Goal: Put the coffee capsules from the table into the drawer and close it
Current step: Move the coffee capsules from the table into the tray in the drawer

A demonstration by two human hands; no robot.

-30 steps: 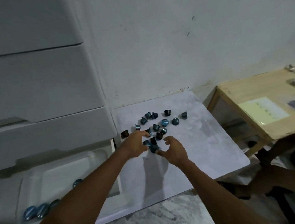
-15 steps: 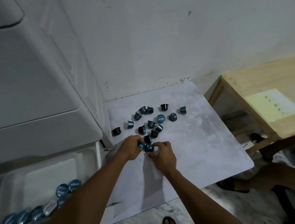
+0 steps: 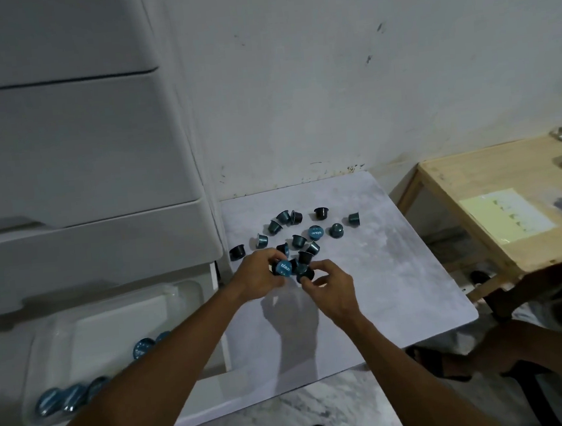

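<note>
— What do the hands hold?
— The left hand [image 3: 261, 275] grips a blue-lidded capsule [image 3: 284, 268] in curled fingers [image 3: 271, 255]. The right hand [image 3: 330, 290] pinches a dark capsule [image 3: 304, 273]. Both sit at the near edge of the loose capsules [image 3: 297, 240] on the tabletop [image 3: 380, 272].
— And the drawer [image 3: 112, 322]?
— Open, down to the left, a few capsules inside. The left hand is nearer.

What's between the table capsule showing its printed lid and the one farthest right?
In the head view, a single teal capsule lies between the printed-lid capsule and the rightmost capsule.
</note>
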